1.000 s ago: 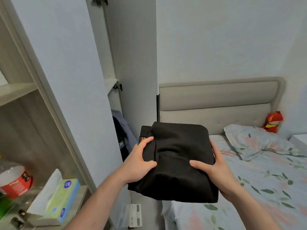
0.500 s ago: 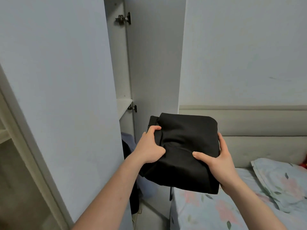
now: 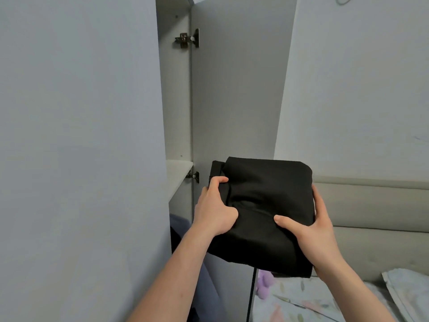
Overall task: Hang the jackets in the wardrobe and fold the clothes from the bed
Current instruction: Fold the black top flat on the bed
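A folded black garment (image 3: 262, 205) is held up in the air in front of the open wardrobe. My left hand (image 3: 214, 210) grips its left edge, thumb on top. My right hand (image 3: 308, 225) grips its right side, thumb pressed on the top face and fingers round the edge. The bundle sits just right of a white wardrobe shelf (image 3: 177, 175), about level with it. Below the shelf, a blue-grey hanging jacket (image 3: 180, 225) shows in the narrow gap, mostly hidden by my left arm.
The wardrobe's side panel (image 3: 81, 147) fills the left. Its open door (image 3: 236, 89) stands behind the garment, with hinges (image 3: 188, 39) on the frame. The bed (image 3: 301, 303) with floral sheet, a pillow (image 3: 408, 289), a purple toy (image 3: 264, 283) and the beige headboard (image 3: 371, 217) lie at the lower right.
The view has swung up and toward the wardrobe. Both hands have lifted the black garment higher, level with the shelf, keeping the same grip. The side shelving at the left has left the view.
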The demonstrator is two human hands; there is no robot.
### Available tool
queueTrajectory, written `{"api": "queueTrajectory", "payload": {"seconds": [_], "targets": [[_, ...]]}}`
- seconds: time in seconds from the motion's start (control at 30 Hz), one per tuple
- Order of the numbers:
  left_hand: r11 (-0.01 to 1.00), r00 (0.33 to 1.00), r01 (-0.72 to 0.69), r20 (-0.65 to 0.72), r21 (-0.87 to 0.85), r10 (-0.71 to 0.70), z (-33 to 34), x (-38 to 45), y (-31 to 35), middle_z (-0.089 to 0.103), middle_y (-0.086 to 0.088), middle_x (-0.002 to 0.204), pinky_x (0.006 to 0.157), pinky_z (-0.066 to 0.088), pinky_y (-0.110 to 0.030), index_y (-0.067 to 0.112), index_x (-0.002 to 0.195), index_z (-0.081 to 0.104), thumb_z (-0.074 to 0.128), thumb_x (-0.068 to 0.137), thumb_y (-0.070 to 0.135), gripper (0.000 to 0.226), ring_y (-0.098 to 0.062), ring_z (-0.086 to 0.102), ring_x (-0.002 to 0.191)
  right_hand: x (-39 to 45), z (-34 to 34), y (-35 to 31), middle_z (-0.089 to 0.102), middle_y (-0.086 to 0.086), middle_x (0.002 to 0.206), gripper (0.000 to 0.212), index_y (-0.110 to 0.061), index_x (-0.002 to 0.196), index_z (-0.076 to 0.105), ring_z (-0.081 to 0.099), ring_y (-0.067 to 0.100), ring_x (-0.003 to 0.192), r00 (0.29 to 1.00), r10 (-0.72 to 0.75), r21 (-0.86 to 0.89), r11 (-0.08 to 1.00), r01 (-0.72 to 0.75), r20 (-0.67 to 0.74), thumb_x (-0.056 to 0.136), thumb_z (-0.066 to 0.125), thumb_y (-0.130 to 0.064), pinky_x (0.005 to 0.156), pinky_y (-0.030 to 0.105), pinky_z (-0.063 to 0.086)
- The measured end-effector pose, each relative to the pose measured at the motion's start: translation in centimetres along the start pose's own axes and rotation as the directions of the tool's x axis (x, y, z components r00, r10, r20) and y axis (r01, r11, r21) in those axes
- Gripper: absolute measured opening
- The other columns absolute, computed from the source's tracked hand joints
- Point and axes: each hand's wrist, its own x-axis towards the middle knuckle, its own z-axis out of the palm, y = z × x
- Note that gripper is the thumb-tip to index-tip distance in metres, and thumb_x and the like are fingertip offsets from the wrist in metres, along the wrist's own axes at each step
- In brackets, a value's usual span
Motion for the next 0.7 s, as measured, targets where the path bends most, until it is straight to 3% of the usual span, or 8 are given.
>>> {"api": "queueTrajectory", "payload": {"seconds": [0.1,0.2,0.33,0.53,0.7], "targets": [[1.0,0.997,-0.005,-0.083,0.014,0.006,-0.2,2.4,-0.6,0.048,0.006,0.136,0.103,0.049,-0.038,0.044,0.139,0.038,0.065,0.078,0.005,0.077,-0.02,0.055,0.117,3.2,1.6,0.5,0.06,-0.023,0.137,0.107,-0.049,0.154,0.035,0.062,-0.003,0.118,0.999,-0.026,0.011,1.0,0.026,0.038,0.072,0.092,-0.011,0.104,0.034,0.05],[0.999,0.985,0.014,-0.173,0.035,-0.008,-0.6,5.1,-1.6,0.049,0.008,0.134,0.103,0.046,-0.036,0.045,0.138,0.039,0.064,0.077,0.007,0.076,-0.018,0.052,0.119,6.8,3.9,1.5,0.06,-0.026,0.136,0.109,-0.052,0.153,0.033,0.063,-0.005,0.116,0.995,-0.047,0.032,0.999,0.044,0.092,0.071,0.092,-0.011,0.105,0.035,0.051],[0.995,0.958,0.047,-0.284,0.086,-0.021,-1.4,9.3,-2.7,0.046,0.011,0.134,0.101,0.045,-0.033,0.049,0.135,0.039,0.063,0.075,0.009,0.076,-0.018,0.053,0.119,11.8,7.4,2.9,0.059,-0.028,0.137,0.11,-0.055,0.152,0.032,0.062,-0.006,0.117,0.984,-0.093,0.087,0.993,0.08,0.155,0.072,0.092,-0.01,0.102,0.031,0.051],[0.968,0.891,0.148,-0.452,0.201,-0.043,-3.0,15.2,-3.9,0.041,0.009,0.142,0.116,0.038,-0.044,0.051,0.136,0.035,0.066,0.08,0.009,0.077,-0.023,0.05,0.125,19.0,13.1,4.3,0.055,-0.034,0.139,0.111,-0.054,0.154,0.03,0.056,-0.013,0.121,0.948,-0.174,0.184,0.975,0.128,0.266,0.073,0.09,-0.008,0.097,0.017,0.045],[0.961,0.812,0.247,-0.568,0.128,-0.134,-4.6,19.3,-5.5,0.033,0.005,0.154,0.119,0.034,-0.051,0.049,0.14,0.04,0.068,0.085,0.013,0.071,-0.028,0.048,0.134,24.1,18.7,5.2,0.051,-0.037,0.139,0.109,-0.048,0.156,0.031,0.053,-0.018,0.12,0.917,-0.2,0.241,0.963,0.12,0.344,0.074,0.089,-0.007,0.096,0.012,0.043]]}}
